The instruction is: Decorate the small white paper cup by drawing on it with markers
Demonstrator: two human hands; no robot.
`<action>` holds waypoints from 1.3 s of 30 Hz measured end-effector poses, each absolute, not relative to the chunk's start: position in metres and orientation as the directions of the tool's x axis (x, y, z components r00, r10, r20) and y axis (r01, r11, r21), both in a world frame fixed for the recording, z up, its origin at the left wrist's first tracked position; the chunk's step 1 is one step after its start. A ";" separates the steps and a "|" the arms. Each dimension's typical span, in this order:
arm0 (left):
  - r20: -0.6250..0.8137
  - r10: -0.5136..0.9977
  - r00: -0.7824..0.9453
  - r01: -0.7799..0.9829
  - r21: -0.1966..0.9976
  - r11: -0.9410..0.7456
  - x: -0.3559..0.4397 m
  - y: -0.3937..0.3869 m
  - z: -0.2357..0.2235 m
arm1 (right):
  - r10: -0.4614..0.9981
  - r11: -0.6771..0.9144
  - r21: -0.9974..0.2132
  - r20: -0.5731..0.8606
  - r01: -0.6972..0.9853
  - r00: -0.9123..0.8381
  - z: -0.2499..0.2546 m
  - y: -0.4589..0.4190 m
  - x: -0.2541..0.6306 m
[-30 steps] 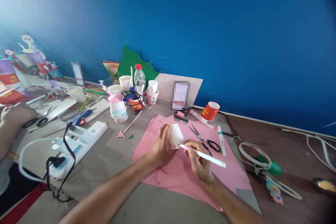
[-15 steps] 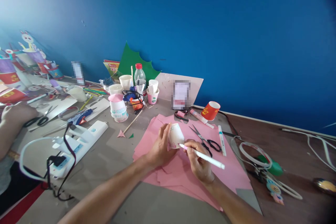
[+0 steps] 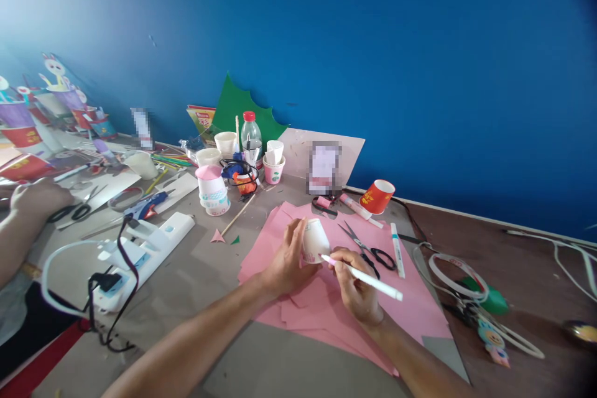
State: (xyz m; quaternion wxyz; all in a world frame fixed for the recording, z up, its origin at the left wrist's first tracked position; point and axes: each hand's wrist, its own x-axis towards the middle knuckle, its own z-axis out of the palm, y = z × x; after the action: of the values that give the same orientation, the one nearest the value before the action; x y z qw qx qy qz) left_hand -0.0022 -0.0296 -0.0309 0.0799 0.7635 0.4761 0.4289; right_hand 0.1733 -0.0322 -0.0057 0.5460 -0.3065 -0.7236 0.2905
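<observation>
My left hand point(image 3: 288, 264) is wrapped round a white paper cup point(image 3: 317, 239), which is tilted and bears pink marks near its lower rim. In my right hand point(image 3: 355, 289) is a white marker point(image 3: 373, 281) with a pink tip end, and its point meets the cup's side or lies just off it. Both hands are over a stack of pink paper point(image 3: 321, 323). Black-handled scissors point(image 3: 366, 249) lie open beyond my right hand, with a capped white-and-blue marker point(image 3: 398, 250) to their right.
A red paper cup point(image 3: 377, 197) stands at the back right. Stacked decorated cups point(image 3: 213, 191), a bottle point(image 3: 251, 137) and a power strip point(image 3: 144, 261) are to the left. Another person's hand point(image 3: 41, 199) is at far left. Cords point(image 3: 459, 273) lie on the right.
The view has shifted slightly, so everything sits a little further right. My hands keep their hold on the cup and marker; pink marks on the cup look somewhat more numerous.
</observation>
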 end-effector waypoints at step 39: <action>0.550 0.816 0.177 0.701 0.512 -0.497 -0.004 -0.030 -0.029 | 0.763 0.643 -0.753 0.611 0.140 -0.213 -0.003 -0.033 0.173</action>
State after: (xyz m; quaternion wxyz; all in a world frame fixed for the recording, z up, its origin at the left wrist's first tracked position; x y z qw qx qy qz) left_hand -0.0039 -0.0303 -0.0289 0.0710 0.7638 0.4966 0.4061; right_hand 0.1726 -0.0328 -0.0034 0.5445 -0.3116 -0.7244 0.2856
